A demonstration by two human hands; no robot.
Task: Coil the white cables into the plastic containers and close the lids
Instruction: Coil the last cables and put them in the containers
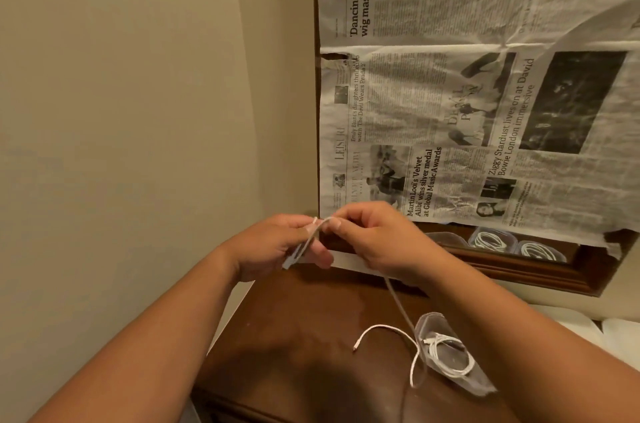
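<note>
Hands are working close together above the wooden table (294,336), left hand (277,246) pinching small loops of white cable (398,298) while right hand (377,242) is pinching and feeding the strand trailing toward the open container (446,353); keeping loops tight should help them fit.

cable (450,353) in container (485,382), on table (311,336)

Two hands (277,242) (377,242), perhaps four containers (446,350), three coiled cables (450,353).
</note>
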